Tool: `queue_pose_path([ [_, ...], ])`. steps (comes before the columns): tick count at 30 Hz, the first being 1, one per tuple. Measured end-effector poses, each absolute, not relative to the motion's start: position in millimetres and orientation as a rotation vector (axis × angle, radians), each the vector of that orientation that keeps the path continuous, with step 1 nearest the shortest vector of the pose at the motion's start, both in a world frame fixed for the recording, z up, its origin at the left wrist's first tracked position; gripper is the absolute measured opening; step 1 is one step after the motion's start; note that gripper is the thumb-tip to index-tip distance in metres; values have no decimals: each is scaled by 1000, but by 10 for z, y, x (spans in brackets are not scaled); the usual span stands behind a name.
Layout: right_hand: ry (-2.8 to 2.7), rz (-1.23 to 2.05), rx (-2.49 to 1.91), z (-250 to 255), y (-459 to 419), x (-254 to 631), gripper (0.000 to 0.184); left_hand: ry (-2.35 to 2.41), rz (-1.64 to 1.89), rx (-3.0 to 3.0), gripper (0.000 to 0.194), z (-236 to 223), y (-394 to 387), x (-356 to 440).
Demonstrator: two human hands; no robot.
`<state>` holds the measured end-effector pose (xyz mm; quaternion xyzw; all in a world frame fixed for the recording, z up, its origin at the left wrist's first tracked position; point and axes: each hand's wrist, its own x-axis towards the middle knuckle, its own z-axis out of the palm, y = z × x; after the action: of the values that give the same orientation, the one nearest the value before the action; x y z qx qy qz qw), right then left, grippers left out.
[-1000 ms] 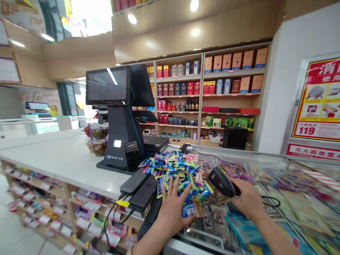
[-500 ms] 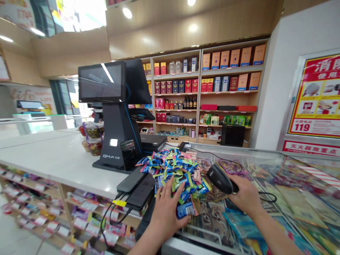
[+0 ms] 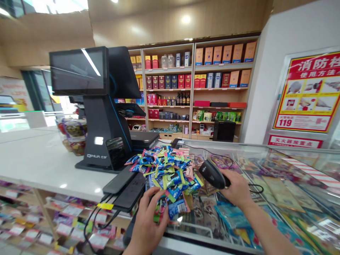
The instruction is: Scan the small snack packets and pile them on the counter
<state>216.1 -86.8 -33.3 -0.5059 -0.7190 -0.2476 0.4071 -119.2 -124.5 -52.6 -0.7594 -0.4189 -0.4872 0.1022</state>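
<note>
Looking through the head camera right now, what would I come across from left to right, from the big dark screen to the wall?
Dark cash register screen, pile of small packets, black handheld scanner, right hand, red-and-yellow wall poster.

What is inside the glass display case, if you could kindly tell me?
Through the glass display case show light-blue packets, purple packets and pale packets. Whatever lies directly under the heaped snack packets is covered, so I cannot tell.
</note>
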Motion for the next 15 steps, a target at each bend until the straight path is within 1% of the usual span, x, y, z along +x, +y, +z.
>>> queue_pose_path([
  [4, -1984, -420, -1342, -211, -930, 2092, 31, -1313, -1250, -2334, 48, -620, -1297, -1215],
  [7, -2113, -228, -1447, -118, -1039, 2031, 33, -1337, -1206, -2288, 56, -667, -1300, -1231],
  [10, -2186, -57, -1529, -107, -1191, 1989, 39, -1340, -1215, -2247, 58, -680, -1290, -1244],
  [12, -2223, 37, -1547, -161, -1285, 1985, 39, -1317, -1217, -2232, 58, -680, -1288, -1247],
  [15, -2237, 116, -1535, -284, -1383, 2022, 44, -1281, -1219, -2231, 58, -677, -1292, -1241],
])
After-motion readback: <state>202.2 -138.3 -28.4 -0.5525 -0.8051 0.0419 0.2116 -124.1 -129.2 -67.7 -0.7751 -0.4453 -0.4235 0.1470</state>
